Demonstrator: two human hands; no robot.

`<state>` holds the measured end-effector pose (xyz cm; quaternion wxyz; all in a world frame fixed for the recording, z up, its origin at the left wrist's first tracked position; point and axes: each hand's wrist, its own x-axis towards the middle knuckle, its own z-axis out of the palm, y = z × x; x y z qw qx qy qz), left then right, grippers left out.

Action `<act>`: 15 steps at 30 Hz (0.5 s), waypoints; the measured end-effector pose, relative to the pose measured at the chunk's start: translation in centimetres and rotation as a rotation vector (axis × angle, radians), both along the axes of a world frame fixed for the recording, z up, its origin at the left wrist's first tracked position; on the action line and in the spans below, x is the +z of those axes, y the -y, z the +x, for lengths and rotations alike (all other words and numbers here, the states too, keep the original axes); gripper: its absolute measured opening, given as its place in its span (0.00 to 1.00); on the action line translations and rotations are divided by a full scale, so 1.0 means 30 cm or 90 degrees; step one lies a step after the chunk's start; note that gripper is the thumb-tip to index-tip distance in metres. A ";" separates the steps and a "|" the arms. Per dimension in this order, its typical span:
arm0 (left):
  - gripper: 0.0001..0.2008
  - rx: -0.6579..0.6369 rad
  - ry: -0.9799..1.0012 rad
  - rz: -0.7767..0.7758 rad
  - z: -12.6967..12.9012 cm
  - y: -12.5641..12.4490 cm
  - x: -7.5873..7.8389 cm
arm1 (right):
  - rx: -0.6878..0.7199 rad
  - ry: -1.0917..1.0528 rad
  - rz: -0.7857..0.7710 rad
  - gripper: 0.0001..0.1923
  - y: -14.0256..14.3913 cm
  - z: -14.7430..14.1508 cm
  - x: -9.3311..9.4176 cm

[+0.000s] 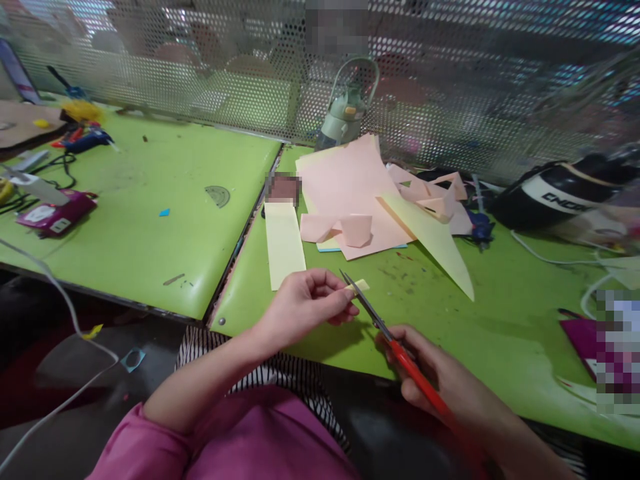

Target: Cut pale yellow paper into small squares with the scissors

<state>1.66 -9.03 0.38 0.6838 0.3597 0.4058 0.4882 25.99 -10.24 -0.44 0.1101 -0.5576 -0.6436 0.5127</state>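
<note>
Pinched between the thumb and fingertips of the left hand (305, 303), a small pale-yellow paper scrap (361, 286) was held just above the near edge of the green counter (475, 313). The right hand (425, 373) was closed around the red handles of a pair of scissors (380, 320), whose blades were parted only narrowly, with their tips reaching up to the scrap.

Several risks could be judged from this arrangement. The scrap was tiny and the left fingertips were set very close to the blades, so a nick to the thumb or forefinger could be caused by a cut taken too far in. So little paper was exposed that it could be twisted or folded between the blades instead of being sheared cleanly. Whatever was cut off could be dropped past the counter edge into the lap or onto the floor, since the work was held over the rim.

Farther back on the counter, a pale-yellow strip (284, 243) and a heap of pink sheets (350, 193) were seen, well apart from both hands.
</note>
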 end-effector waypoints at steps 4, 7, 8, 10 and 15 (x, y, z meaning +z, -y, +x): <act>0.12 0.001 -0.006 -0.001 -0.001 -0.001 0.001 | -0.002 0.010 -0.012 0.24 -0.002 0.003 -0.010; 0.10 -0.003 -0.004 -0.003 -0.001 -0.003 0.002 | 0.002 -0.008 -0.022 0.24 -0.004 0.013 -0.021; 0.10 -0.005 -0.001 -0.002 -0.001 -0.003 0.003 | 0.008 -0.015 -0.024 0.24 -0.005 0.015 -0.022; 0.09 -0.008 0.006 -0.002 -0.001 -0.004 0.003 | 0.020 -0.020 -0.021 0.23 -0.006 0.016 -0.021; 0.09 -0.008 0.008 -0.006 -0.002 -0.004 0.001 | 0.034 0.004 -0.008 0.22 -0.007 0.010 -0.005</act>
